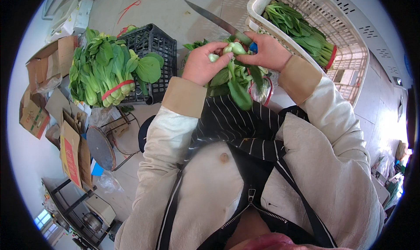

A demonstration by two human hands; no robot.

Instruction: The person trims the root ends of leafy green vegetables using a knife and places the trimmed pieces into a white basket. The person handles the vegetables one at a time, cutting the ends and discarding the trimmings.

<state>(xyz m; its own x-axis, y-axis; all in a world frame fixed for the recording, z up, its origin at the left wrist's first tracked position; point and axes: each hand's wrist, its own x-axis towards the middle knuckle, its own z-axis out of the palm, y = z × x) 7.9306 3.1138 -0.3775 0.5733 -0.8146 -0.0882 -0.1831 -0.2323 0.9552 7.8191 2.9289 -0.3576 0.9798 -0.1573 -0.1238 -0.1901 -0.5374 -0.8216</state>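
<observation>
Between the fingertips of my left hand [201,63] is a head of bok choy [235,48], its pale base facing up. My right hand [270,51] grips a long knife [215,20] whose blade points up and to the left; a bit of blue shows at the handle. That hand's thumb also touches the bok choy. Loose green leaves [240,94] hang below my hands, over a black striped apron [226,122]. More greens lie beneath, partly hidden by my hands. A clear plastic bag with a red edge [269,89] sits beside them.
At left, bundled bok choy [111,69] with a red band rests against a black plastic crate [157,46]. A white basket [356,69] at right holds another banded bundle [305,33]. A round stool [101,148] and cardboard boxes [70,151] stand left. Red string [128,10] lies on the floor.
</observation>
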